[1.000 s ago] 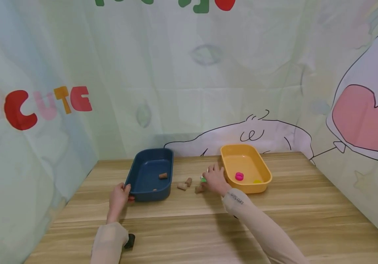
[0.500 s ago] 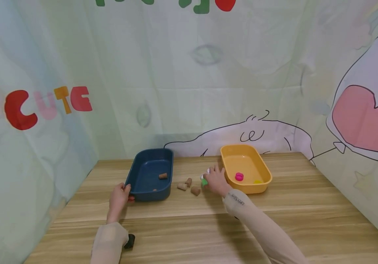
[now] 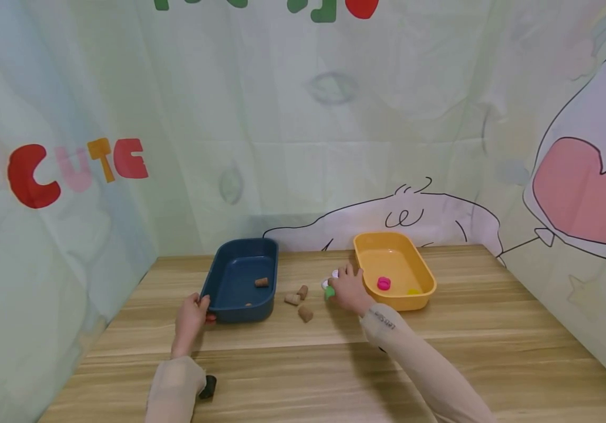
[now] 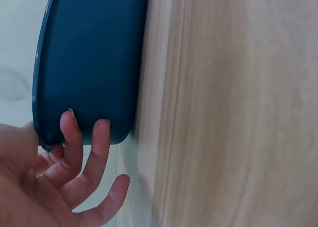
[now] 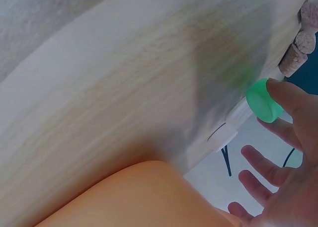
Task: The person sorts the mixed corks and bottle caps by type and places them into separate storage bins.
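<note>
My left hand holds the near left corner of the blue tray, thumb at the rim and fingers against the outer wall. My right hand pinches a green bottle cap between thumb and index finger, the other fingers spread apart. In the head view that green cap shows low above the table, beside two white caps partly covered by the hand. Three corks lie between the trays. Inside the blue tray is another cork.
Right of the right hand stands a yellow tray, holding a pink cap and a yellow cap. A small black object shows beside the left sleeve. A printed curtain closes off the table's back and sides.
One cork has rolled away from the right hand, leftward and nearer to me. The right hand has shifted slightly right, and more of the green cap shows. The left hand has stayed put.
</note>
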`<state>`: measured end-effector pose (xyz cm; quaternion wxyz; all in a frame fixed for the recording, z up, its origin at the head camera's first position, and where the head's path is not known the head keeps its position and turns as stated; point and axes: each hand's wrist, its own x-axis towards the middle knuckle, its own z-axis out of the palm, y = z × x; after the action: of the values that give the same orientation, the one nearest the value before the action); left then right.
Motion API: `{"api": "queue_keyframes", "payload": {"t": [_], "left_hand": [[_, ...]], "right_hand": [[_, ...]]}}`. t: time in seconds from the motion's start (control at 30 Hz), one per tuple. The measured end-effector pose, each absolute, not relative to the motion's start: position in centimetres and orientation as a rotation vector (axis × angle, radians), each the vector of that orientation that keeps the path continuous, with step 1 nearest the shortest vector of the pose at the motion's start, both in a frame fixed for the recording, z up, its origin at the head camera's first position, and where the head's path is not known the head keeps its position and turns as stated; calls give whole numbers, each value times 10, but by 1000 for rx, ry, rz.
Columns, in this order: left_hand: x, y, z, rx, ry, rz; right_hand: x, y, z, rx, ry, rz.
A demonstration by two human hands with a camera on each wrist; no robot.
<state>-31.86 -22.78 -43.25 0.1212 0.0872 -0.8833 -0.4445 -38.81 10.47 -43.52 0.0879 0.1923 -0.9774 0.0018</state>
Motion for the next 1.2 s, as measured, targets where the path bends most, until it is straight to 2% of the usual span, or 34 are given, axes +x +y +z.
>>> {"api": "queue_keyframes", "payload": {"t": [1.2], "left_hand": [[-319, -227, -433, 254, -2559, -1343]], "right_hand": [[-378, 110, -417, 646, -2863, 46]]}}
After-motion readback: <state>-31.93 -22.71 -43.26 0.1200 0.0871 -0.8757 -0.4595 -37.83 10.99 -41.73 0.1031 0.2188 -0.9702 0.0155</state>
